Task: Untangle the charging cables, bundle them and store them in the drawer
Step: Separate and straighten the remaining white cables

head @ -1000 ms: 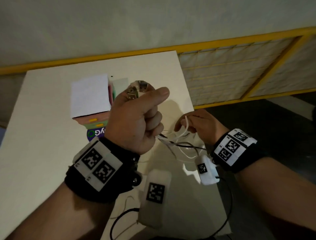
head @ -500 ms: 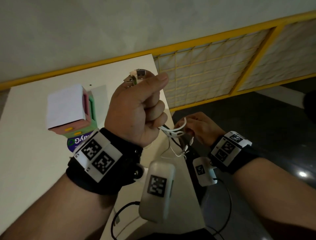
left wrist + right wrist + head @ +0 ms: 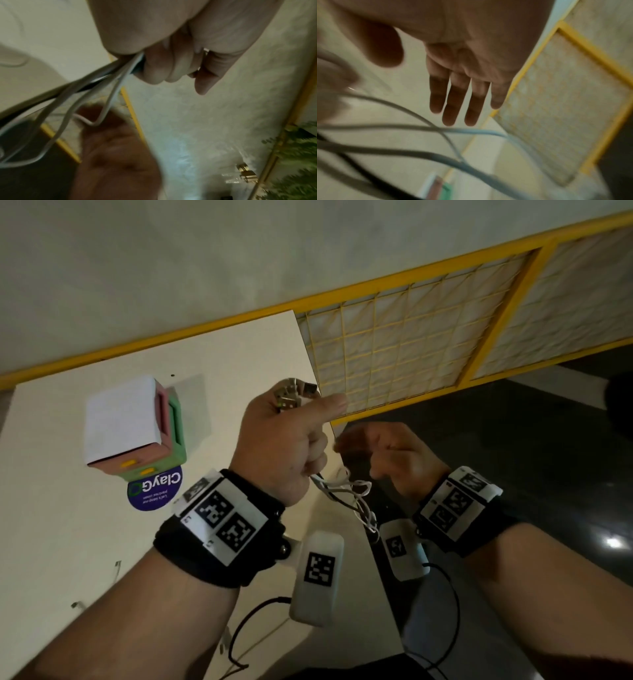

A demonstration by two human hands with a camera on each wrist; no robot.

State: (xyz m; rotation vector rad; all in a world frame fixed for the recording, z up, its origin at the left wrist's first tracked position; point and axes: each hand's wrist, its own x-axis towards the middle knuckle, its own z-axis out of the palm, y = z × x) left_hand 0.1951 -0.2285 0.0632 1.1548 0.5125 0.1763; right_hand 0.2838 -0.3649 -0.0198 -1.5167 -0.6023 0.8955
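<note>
My left hand (image 3: pixel 291 446) is raised in a fist and grips a bunch of charging cables. Their metal USB plugs (image 3: pixel 294 395) stick out above the fist. White and dark cable loops (image 3: pixel 346 491) hang from the bottom of the fist, also seen as the cables (image 3: pixel 96 86) in the left wrist view. My right hand (image 3: pixel 387 457) hovers just right of the loops with fingers straight and spread (image 3: pixel 458 102), holding nothing. The cables (image 3: pixel 436 129) cross below it. The small drawer unit (image 3: pixel 137 426), white on top with pink and green drawers, stands on the table to the left.
The white table (image 3: pixel 68 542) has its right edge just below my hands. A round blue sticker (image 3: pixel 154 491) lies in front of the drawer unit. A yellow-framed mesh panel (image 3: pixel 411 350) and dark floor (image 3: pixel 513 446) are to the right.
My right hand has let go of the cable loops and opened. My left hand still holds the bunch raised. The view has swung to the right.
</note>
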